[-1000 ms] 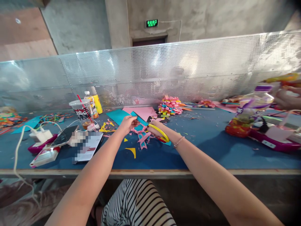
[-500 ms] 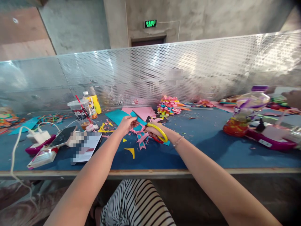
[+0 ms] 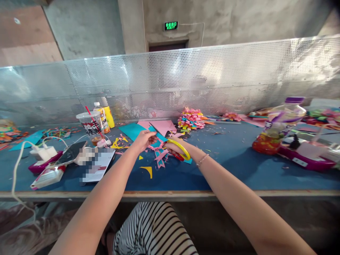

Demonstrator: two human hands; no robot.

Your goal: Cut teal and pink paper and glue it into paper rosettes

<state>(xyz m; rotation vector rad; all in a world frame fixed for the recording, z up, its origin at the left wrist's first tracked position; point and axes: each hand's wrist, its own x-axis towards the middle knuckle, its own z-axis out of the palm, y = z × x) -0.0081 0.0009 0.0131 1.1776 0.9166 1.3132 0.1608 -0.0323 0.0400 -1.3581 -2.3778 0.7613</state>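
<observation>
My right hand [image 3: 174, 146] is closed around the handles of a pair of scissors [image 3: 185, 150], one handle yellow and one red. The dark blades point up and left, close by the fingers of my left hand [image 3: 146, 140]. That hand is pinched on a small piece of paper, mostly hidden by the fingers. Beneath both hands lie pink and blue paper scraps [image 3: 160, 158]. Yellow offcuts [image 3: 147, 171] are scattered nearer the table edge. Behind the hands rest a teal sheet [image 3: 130, 131] and a pink sheet [image 3: 166, 125].
A pile of folded paper strips [image 3: 191, 118] sits behind the hands. Left are a lidded cup with straw [image 3: 91, 127], bottle [image 3: 98, 114], phone [image 3: 71, 153] and white cable [image 3: 16, 170]. A drink bottle [image 3: 273, 132] stands right. Perforated metal panel [image 3: 159, 81] backs the table.
The hands stay almost in place, with the scissors shifted very slightly. The pink bit by the left fingertips shows less, and some blue shows there now.
</observation>
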